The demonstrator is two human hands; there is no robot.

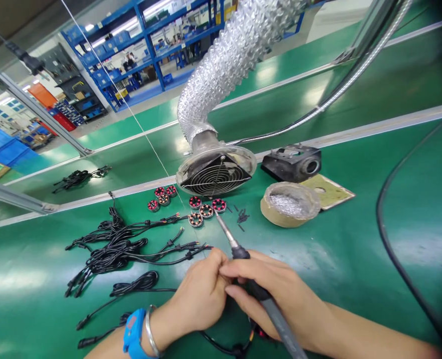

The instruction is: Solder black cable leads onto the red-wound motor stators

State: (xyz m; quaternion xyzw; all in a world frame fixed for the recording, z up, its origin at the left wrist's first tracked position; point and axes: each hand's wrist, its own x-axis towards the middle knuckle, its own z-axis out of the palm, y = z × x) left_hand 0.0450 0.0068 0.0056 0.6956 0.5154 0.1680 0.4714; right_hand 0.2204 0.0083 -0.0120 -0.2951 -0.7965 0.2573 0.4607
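My right hand point(281, 286) is wrapped around a soldering iron point(224, 227), whose metal tip points away from me toward the small round motor stators with red and copper windings point(206, 211). I cannot tell whether the tip touches one. Against its fingers rests my left hand point(202, 289), closed, with a blue strap and a metal bangle at the wrist. Whatever its fingers pinch is hidden. Below both hands runs a black cable point(215, 345) with coloured wires, beside a reddish part mostly hidden by my right hand. Bundled black cables point(118, 254) lie on the left.
A fume extractor grille point(217, 179) with a silver duct point(224, 75) stands behind the stators. Right of it are a black housing point(290, 164), a round tan container point(288, 217) and a yellowish sponge point(335, 192). Short black tubing pieces point(242, 217) lie nearby; a black cord point(383, 214) hangs at right.
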